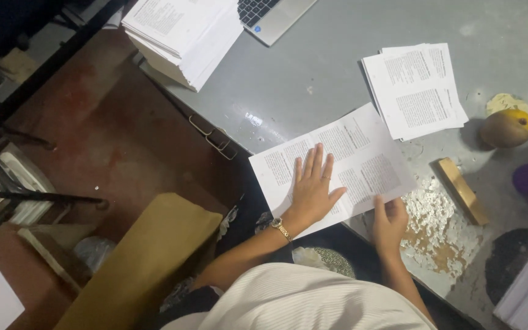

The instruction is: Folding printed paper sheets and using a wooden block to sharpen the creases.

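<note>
White ribbed cloth of my top fills the bottom of the view, and from it both my forearms reach out to the printed sheet lying at the near edge of the grey table. My left hand lies flat and open on it, fingers spread and pointing away from me, palm pressing the paper down; a gold watch sits on that wrist. My right hand is curled at the sheet's near edge, just right of my left; thumb and fingers seem to pinch the paper's border, though I cannot tell how firmly.

I judge the sheet light and limp. It would slide easily on the smooth painted top if my palm lifted, and it would crease or tear if pulled hard by one corner. The near corner hangs past the table edge below my left wrist, so that free edge is the easy place to take hold, with the flat palm steadying the rest.

Beyond my right hand, a small stack of printed pages lies apart from the sheet. Right of my right hand, the paint is flaked away, and a wooden block lies beside the patch. Farther right sits a round yellow-brown fruit. Far beyond my left fingertips are a thick pile of paper and a laptop corner.
</note>
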